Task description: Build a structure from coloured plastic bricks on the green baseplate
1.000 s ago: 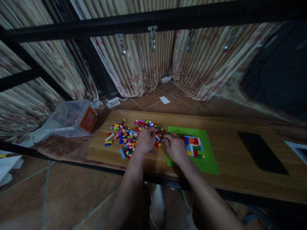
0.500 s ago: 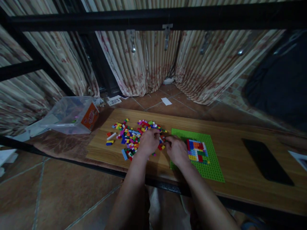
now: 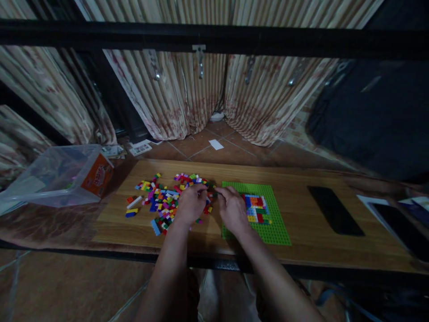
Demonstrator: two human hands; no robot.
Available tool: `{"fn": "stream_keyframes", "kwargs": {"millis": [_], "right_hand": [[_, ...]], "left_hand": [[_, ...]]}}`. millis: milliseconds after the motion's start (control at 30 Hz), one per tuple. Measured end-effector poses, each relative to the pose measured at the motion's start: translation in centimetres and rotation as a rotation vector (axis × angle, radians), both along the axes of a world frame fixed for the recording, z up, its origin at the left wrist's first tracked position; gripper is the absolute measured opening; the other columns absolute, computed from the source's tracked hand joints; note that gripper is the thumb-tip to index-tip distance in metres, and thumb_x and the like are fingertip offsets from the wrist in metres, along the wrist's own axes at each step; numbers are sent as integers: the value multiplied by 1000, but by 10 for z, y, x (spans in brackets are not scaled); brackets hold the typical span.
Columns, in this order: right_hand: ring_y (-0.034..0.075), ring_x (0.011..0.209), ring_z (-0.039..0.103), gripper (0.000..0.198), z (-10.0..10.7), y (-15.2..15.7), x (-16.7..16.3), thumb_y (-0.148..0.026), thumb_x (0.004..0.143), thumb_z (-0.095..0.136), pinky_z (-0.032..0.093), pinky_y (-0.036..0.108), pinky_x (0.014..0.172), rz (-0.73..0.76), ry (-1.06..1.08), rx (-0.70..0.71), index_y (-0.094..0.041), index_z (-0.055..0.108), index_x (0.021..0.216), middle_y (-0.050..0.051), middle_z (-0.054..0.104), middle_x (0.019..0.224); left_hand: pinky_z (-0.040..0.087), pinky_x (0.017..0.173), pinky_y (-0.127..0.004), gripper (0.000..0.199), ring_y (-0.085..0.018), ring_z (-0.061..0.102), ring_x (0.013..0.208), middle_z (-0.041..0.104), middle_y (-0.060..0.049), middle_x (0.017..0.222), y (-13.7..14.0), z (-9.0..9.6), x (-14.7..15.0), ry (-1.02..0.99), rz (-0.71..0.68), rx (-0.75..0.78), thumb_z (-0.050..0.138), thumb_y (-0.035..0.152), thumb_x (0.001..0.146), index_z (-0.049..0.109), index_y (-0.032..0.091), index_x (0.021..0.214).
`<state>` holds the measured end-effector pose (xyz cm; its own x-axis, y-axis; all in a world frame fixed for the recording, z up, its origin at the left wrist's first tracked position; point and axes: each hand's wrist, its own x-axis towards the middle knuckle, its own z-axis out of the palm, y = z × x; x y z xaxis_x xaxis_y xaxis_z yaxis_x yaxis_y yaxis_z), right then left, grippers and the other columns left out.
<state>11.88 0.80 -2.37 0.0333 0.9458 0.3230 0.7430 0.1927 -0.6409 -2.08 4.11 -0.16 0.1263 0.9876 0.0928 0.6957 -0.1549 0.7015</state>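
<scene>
Here's wood first: a long, brown, plank-like surface (image 3: 295,210), grain running along it, with a soft low sheen. On it, small multicoloured toy bricks (image 3: 167,201), hard smooth plastic, and a bright green square baseplate (image 3: 275,232), plastic too, rough with studs! A black, flat, rectangular slab (image 3: 335,210) looks smooth and dark, its material hard to call. Left, a clear box (image 3: 60,197) in glossy see-through plastic. Behind, striped beige curtains (image 3: 174,98), pleated cloth; silvery metal brackets (image 3: 200,65) glinting; and below, matt reddish-brown floor tiles (image 3: 83,286).
</scene>
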Motion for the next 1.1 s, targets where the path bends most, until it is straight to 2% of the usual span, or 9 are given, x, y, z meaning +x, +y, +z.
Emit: {"fn": "stream_keyframes", "kwargs": {"millis": [100, 267, 333, 433, 533, 633, 833, 933, 1100], "right_hand": [[19, 89, 61, 28, 1, -1, 14, -21, 86, 46, 48, 33, 83, 34, 265, -4, -20, 68, 102, 7, 66, 98], [15, 64, 62, 22, 4, -5, 26, -34, 77, 62, 52, 29, 62, 52, 841, -167, -20, 70, 92, 2, 68, 75], [14, 63, 63, 23, 8, -7, 28, -36, 71, 69, 53, 29, 63, 71, 1012, -215, -20, 71, 89, 0, 68, 70], [14, 68, 66, 25, 15, -10, 33, -37, 65, 75, 55, 29, 67, 91, 1151, -234, -21, 71, 84, 0, 70, 76], [14, 69, 67, 26, 18, -13, 45, -38, 64, 76, 55, 29, 67, 76, 1143, -228, -21, 70, 83, 1, 70, 78], [15, 68, 67, 25, 18, -14, 66, -39, 67, 73, 54, 29, 63, 12, 1036, -187, -20, 69, 83, 2, 70, 78], [17, 73, 63, 19, 8, -15, 119, -35, 72, 63, 49, 31, 70, -216, 602, 11, -19, 68, 81, 4, 70, 79], [18, 72, 62, 21, -2, -14, 132, -35, 74, 58, 48, 32, 70, -229, 502, -21, -18, 68, 84, 5, 70, 78], [17, 69, 61, 21, -19, -9, 133, -33, 75, 55, 47, 31, 67, -193, 417, -87, -19, 69, 83, 4, 70, 79]], "left_hand": [[50, 81, -28, 27, -18, 66, 86, 73, -6, 96, 0, 2, 4, 6, -5, 4, 48, 20, 83, 70, 16, 99], [49, 79, -27, 26, -17, 66, 85, 73, -6, 94, -3, 4, 12, 32, -50, 21, 48, 19, 83, 70, 17, 97], [49, 78, -26, 25, -17, 66, 85, 73, -6, 93, -4, 4, 16, 43, -65, 25, 49, 18, 83, 70, 17, 96], [49, 77, -26, 25, -18, 66, 84, 73, -6, 92, -5, 3, 21, 62, -89, 20, 49, 18, 82, 70, 16, 96], [49, 74, -26, 26, -17, 65, 80, 73, -6, 90, -5, 1, 24, 72, -109, 17, 49, 18, 82, 70, 16, 97], [48, 71, -26, 25, -16, 65, 76, 72, -5, 87, -4, -2, 25, 79, -124, 32, 48, 20, 82, 70, 17, 95], [46, 67, -24, 26, -15, 63, 73, 71, -4, 83, -1, -7, 26, 105, -156, 65, 46, 22, 83, 69, 18, 93], [45, 66, -25, 27, -15, 63, 72, 71, -4, 85, -1, -8, 27, 108, -154, 64, 46, 23, 82, 69, 18, 94], [43, 61, -24, 26, -15, 60, 65, 70, -2, 76, -1, -8, 26, 116, -163, 75, 46, 24, 82, 69, 19, 91]]}}
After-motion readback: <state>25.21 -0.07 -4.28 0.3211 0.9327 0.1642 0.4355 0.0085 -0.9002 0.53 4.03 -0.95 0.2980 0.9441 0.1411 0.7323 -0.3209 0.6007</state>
